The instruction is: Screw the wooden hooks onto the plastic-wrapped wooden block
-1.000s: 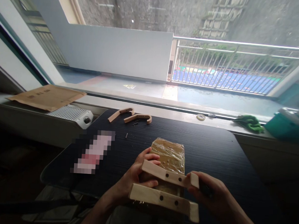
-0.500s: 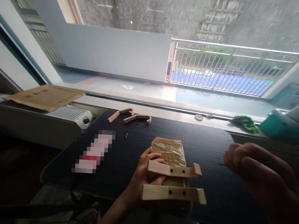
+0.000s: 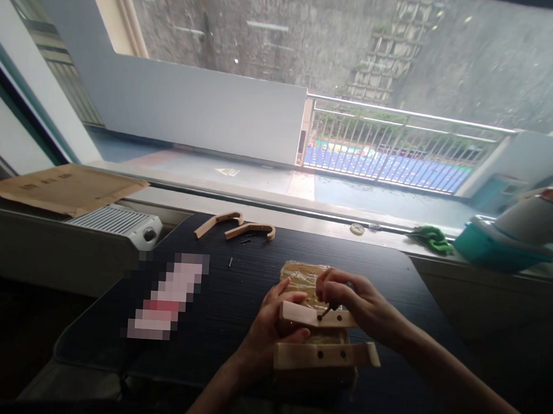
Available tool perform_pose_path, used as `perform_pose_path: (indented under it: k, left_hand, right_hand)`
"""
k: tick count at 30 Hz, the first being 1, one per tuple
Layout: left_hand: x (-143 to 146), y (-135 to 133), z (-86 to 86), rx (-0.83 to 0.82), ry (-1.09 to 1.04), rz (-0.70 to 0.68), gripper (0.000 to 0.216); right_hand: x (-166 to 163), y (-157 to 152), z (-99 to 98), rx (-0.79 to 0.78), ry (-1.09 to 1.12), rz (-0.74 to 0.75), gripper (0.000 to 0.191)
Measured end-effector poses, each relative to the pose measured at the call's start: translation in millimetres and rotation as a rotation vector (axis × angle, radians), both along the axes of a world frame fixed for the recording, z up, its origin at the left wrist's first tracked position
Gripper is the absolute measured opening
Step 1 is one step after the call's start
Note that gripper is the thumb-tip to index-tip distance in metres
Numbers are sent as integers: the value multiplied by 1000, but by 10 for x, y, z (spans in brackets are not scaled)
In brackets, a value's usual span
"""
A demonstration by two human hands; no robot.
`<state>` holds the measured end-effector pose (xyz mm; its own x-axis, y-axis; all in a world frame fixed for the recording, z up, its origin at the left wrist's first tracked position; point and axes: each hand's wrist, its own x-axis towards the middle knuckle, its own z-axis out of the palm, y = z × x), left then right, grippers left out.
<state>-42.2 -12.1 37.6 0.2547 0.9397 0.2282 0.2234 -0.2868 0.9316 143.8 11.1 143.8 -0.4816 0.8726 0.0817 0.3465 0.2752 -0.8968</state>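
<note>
A plastic-wrapped wooden block [image 3: 300,275] lies on the black table [image 3: 234,292] in front of me. Two pale wooden hook pieces rest across it: the far one [image 3: 305,315] and the near one [image 3: 326,355], each with two holes. My left hand [image 3: 266,328] grips the left end of the far piece, fingers wrapped round it. My right hand [image 3: 352,302] is pinched on a small dark screw [image 3: 326,311], whose tip sits at a hole in the far piece.
Two more wooden hook pieces [image 3: 235,226] and small dark screws [image 3: 230,261] lie at the table's far edge. A pixelated object [image 3: 165,295] lies left. On the sill: cardboard [image 3: 62,187], a white heater [image 3: 116,222], a green cloth [image 3: 431,238], a teal tub [image 3: 493,251].
My right hand let go of the wooden pieces, swung out to the right, then came back holding a small screw to the far piece. My left hand kept its grip.
</note>
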Motion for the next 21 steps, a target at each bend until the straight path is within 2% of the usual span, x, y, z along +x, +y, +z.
perform_pose_path:
  k: [3,5,9,13,17,21]
  left_hand:
    - [4,35,59,-37,-26,-42,35]
    - [11,50,90,-18,-35,-66,29]
    - [16,57,106,7,-28,-73,26]
    - [12,53,93,2,-28,-65,23]
    - [16,55,90,17,-19,-55,25]
    - [50,75,110,51,-14,-40,27]
  right_hand:
    - [110,-22,228,160,-497,-25,27]
    - [153,-25,335,175,-700,47,25]
    - [144,-10,433,209,-768,282,16]
    - [89,21,447,322,-807,355,17]
    - [73,58,467,369,-878,394,15]
    - [-17,53,531,514,-1069,459,16]
